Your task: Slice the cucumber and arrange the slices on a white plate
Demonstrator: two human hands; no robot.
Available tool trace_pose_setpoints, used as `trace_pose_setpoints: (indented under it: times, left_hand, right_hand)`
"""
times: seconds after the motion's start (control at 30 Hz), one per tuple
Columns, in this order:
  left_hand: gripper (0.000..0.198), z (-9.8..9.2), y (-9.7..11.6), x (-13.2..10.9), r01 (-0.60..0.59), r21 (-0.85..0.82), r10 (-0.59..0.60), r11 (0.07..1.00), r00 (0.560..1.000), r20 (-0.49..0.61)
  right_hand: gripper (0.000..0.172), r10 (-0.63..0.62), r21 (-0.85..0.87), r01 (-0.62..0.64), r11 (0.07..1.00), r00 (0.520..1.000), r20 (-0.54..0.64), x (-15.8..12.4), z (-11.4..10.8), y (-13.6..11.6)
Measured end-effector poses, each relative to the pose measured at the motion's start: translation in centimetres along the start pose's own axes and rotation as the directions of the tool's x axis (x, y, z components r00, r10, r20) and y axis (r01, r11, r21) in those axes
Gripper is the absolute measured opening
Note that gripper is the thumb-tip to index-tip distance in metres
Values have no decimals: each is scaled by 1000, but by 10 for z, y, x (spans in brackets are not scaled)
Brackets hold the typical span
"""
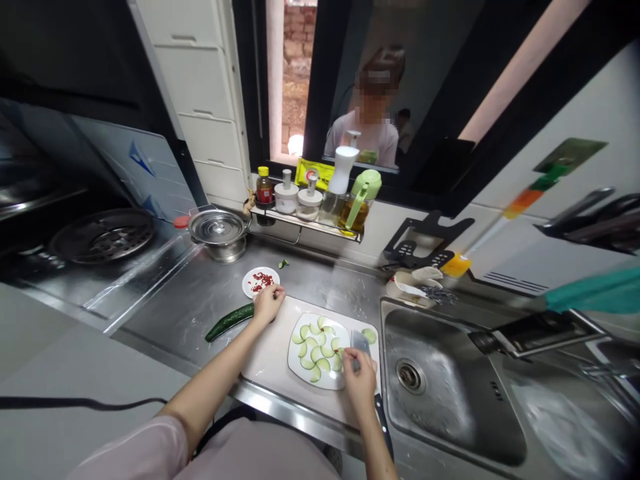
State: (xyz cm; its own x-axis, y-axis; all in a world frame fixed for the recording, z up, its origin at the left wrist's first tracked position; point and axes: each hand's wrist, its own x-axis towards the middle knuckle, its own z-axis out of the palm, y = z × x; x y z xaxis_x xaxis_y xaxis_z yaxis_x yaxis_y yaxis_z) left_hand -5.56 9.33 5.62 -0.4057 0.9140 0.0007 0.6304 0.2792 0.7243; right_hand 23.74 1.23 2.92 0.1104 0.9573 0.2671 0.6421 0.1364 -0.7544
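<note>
My left hand [269, 304] is at the near right rim of a small white dish [245, 288] holding chopped red bits [261, 283]. Its fingers are drawn together; whatever they may hold is hidden. My right hand [360, 375] hovers at the right edge of a square white plate [296, 374], thumb and fingertips pinched over the cucumber slices [317, 353]. What lies in that pinch is too small to name. Several pale green half-moon slices form a pattern on the plate, with a few red specks among them. A kitchen knife [383, 423] lies partly under my right hand.
The plate rests on a pale cutting board [265, 357]. A whole cucumber [229, 323] lies left of it, and a cucumber slice [369, 335] at its right corner. The sink [435, 400] is to the right. Seasoning bottles [345, 177] stand on a rack behind; a steel pot [223, 233] is back left.
</note>
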Motion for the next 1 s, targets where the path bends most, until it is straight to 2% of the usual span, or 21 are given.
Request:
trace_pose_setpoints:
  times: [0.17, 0.33, 0.47, 0.63, 0.8, 1.0]
  left_hand:
    - [17, -22, -29, 38, 135, 79, -132, 988, 990, -50]
    - [24, -43, -59, 69, 259, 227, -247, 939, 966, -79]
    - [26, -47, -71, 83, 202, 371, -214, 906, 977, -8]
    - [27, -37, -73, 93, 54, 478, -125, 876, 985, 117]
    - [21, -29, -75, 97, 15, 499, -110, 866, 981, 160]
    - [12, -26, -78, 98, 20, 437, -116, 899, 974, 193]
  right_hand:
    - [39, -56, 6, 56, 998, 998, 20, -9, 0, -8]
    - [44, -41, -18, 41, 999, 999, 20, -10, -2, 1]
    - [45, -25, -41, 26, 999, 1000, 12, -11, -5, 8]
    - [45, -42, -62, 43, 997, 999, 4, -15, -5, 8]
    - [43, -42, -76, 44, 996, 999, 21, -16, -6, 5]
    - [42, -28, -75, 30, 997, 999, 35, -16, -8, 3]
